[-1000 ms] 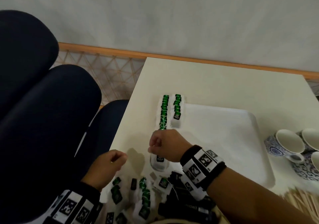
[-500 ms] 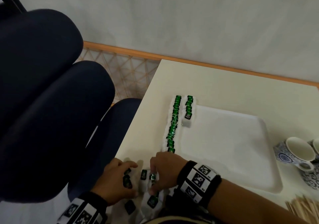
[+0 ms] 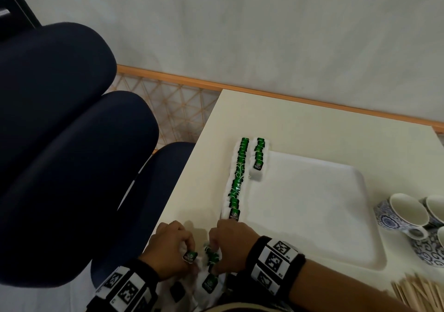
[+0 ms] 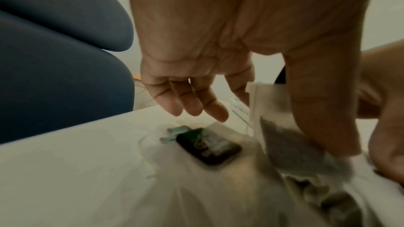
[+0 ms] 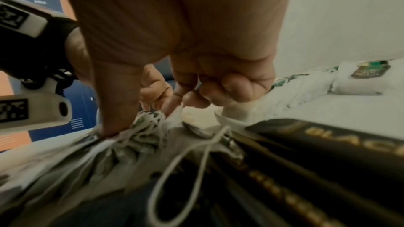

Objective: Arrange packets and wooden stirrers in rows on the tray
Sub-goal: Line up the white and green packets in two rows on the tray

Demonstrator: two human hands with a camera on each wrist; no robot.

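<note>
Two rows of white tea bag packets with green tags lie along the left side of the white tray (image 3: 312, 211): a long row (image 3: 236, 179) and a short row (image 3: 258, 160). At the table's near edge sits a loose pile of packets (image 3: 207, 284). Both hands are in that pile. My left hand (image 3: 187, 251) pinches one tea bag packet (image 4: 275, 127) between thumb and forefinger, its other fingers loose. My right hand (image 3: 215, 251) curls over a packet (image 5: 150, 116) and its strings, with the thumb pressed down on it. Wooden stirrers (image 3: 422, 292) lie at the bottom right.
Black packets (image 5: 328, 141) lie under my right wrist. Blue-patterned cups (image 3: 408, 213) stand right of the tray. A dark blue chair (image 3: 72, 143) stands against the table's left edge. Most of the tray surface is bare.
My right hand left the near end of the long row and came down to the pile. My left hand moved in beside it. Both now grip packets.
</note>
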